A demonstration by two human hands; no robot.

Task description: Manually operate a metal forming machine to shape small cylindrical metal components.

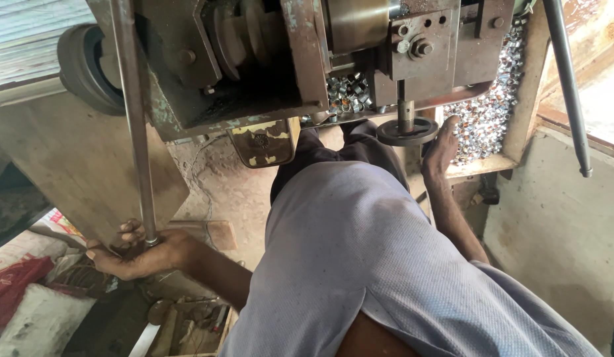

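My left hand (138, 252) is closed around the lower end of a long grey metal lever rod (135, 125) that runs up the left side of a worn, rusty machine (254, 59). My right hand (441, 147) rests with fingers apart against a round black handwheel (407, 131) under the machine's front block, beside a wooden tray (526, 99) heaped with several small shiny metal rings (489, 112). My grey shirt (360, 264) fills the lower middle of the view.
A second dark rod (566, 86) slants down at the right. A yellow chipped plate (264, 142) hangs under the machine. Rags, sacks and scrap tools (181, 324) lie at lower left. A black pulley wheel (85, 69) sits upper left; a concrete wall at the right.
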